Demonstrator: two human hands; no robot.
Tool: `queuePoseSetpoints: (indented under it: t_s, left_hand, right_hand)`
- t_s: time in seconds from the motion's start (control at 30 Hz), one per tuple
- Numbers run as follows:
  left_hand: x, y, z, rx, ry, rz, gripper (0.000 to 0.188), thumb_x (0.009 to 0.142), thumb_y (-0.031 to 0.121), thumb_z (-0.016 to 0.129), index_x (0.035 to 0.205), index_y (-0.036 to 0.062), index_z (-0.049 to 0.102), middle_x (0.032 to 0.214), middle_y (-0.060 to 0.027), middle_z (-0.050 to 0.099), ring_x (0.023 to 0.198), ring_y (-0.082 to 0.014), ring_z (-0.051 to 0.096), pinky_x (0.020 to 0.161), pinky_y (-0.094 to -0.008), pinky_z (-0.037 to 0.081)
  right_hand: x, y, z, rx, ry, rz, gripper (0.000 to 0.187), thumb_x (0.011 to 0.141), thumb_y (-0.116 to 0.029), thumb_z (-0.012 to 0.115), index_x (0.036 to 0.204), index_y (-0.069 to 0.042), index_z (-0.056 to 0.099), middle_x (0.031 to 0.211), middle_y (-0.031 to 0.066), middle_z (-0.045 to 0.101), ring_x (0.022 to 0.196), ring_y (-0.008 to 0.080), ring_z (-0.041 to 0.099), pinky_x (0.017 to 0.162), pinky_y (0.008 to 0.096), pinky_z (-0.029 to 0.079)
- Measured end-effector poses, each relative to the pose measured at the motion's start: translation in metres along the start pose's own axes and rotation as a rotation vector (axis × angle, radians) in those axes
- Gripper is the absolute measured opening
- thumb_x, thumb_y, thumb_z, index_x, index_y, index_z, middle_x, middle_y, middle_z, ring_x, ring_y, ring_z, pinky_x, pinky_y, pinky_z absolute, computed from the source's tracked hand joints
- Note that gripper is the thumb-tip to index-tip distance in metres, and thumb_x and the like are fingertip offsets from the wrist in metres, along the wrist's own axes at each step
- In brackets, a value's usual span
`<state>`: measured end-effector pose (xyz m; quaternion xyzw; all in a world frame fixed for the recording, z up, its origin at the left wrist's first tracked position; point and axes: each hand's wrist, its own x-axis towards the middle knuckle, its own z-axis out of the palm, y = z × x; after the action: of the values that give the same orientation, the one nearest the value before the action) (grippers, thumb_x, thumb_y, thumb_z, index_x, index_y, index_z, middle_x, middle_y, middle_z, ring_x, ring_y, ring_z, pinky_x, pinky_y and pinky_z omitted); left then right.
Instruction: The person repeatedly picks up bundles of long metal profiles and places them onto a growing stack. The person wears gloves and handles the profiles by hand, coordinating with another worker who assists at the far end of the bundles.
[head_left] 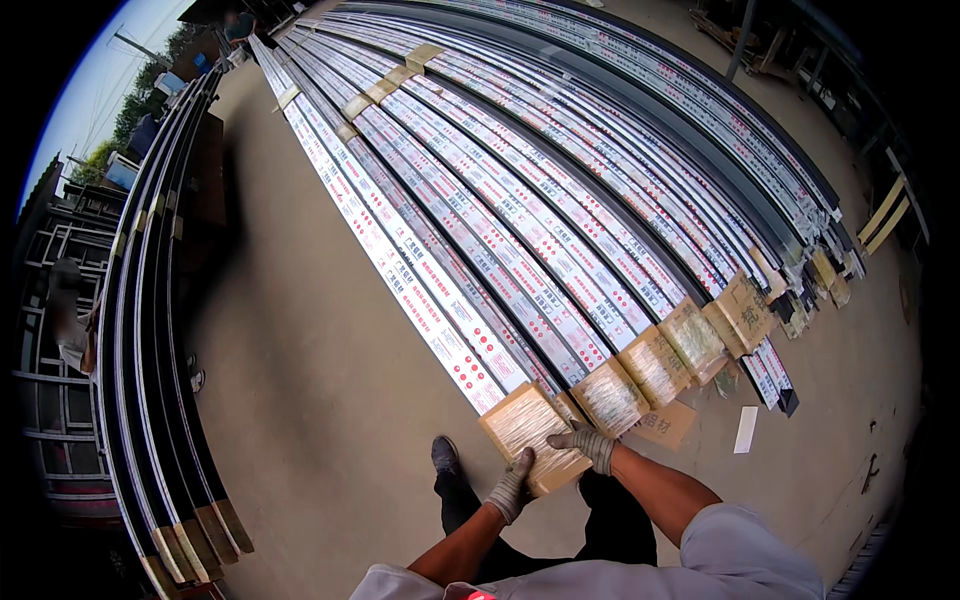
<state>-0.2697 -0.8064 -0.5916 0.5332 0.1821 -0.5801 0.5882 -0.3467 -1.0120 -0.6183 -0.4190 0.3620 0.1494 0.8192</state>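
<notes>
Ends of bars (pixel 430 305) hidden w/in cardboard wrap (pixel 525 425), bkgd person (pixel 73 340) on L blurry

Matt brown cardboard (pixel 540 458) sits under glossy, creased clear plastic film (pixel 530 422), the long bars (pixel 400 250) wear smooth, slightly shiny white wrapping (pixel 455 338), the gloves (pixel 597 450) are ribbed knit cloth, the floor (pixel 310 400) looks matt, and the dark profiles (pixel 150 370), blurred toward the rim, are probably smooth metal.

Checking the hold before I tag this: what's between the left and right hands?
The wrapped cardboard end of the leftmost white bundle lies between the left hand and right hand; head view shows it.
</notes>
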Motion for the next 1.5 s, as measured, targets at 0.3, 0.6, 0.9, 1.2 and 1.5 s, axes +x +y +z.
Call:
queuePoseSetpoints:
  t_s: [0.3,0.6,0.9,1.2,1.5]
  left_hand:
    - [0.097,-0.036,0.059,0.123,0.101,-0.063,0.102,0.068,0.074,0.076,0.142,0.0133,0.042,0.130,-0.0071,0.057,0.118,-0.0222,0.057,0.095,-0.0471,0.052]
    - [0.121,-0.046,0.071,0.114,0.129,0.047,0.104,0.070,0.075,0.074,0.146,0.0154,0.036,0.137,-0.0073,0.054,0.124,-0.0233,0.055,0.098,-0.0471,0.051]
    - [0.113,-0.042,0.076,-0.010,0.362,0.150,0.087,0.074,0.047,0.087,0.134,-0.0003,0.046,0.119,-0.0151,0.063,0.102,-0.0240,0.065,0.088,-0.0345,0.056]
    - [0.125,-0.049,0.065,0.004,0.297,0.184,0.088,0.072,0.047,0.088,0.132,-0.0018,0.046,0.116,-0.0150,0.064,0.102,-0.0240,0.065,0.087,-0.0372,0.056]
    - [0.140,-0.061,0.065,-0.073,0.223,0.123,0.085,0.076,0.044,0.086,0.135,0.0013,0.042,0.121,-0.0165,0.062,0.100,-0.0260,0.067,0.081,-0.0395,0.060]
  right_hand:
    - [0.013,-0.013,-0.100,0.113,-0.071,-0.031,0.073,0.078,-0.015,0.083,0.140,0.000,0.047,0.124,0.0157,0.064,0.108,0.0263,0.066,0.093,0.0386,0.056]
    - [0.039,0.002,-0.123,0.089,-0.058,-0.028,0.070,0.081,-0.014,0.080,0.140,0.000,0.046,0.123,0.0151,0.063,0.108,0.0248,0.065,0.091,0.0363,0.056]
    - [0.048,0.008,-0.113,0.274,-0.179,0.104,0.073,0.079,-0.018,0.081,0.138,0.003,0.045,0.121,0.0157,0.063,0.111,0.0278,0.065,0.097,0.0414,0.055]
    - [0.049,0.014,-0.115,0.310,-0.161,0.139,0.067,0.078,-0.022,0.082,0.134,0.001,0.051,0.121,0.0153,0.064,0.111,0.0285,0.065,0.098,0.0409,0.054]
    - [0.072,0.043,-0.141,0.152,0.003,0.159,0.060,0.080,-0.019,0.082,0.130,0.000,0.057,0.117,0.0138,0.066,0.103,0.0230,0.067,0.088,0.0351,0.057]
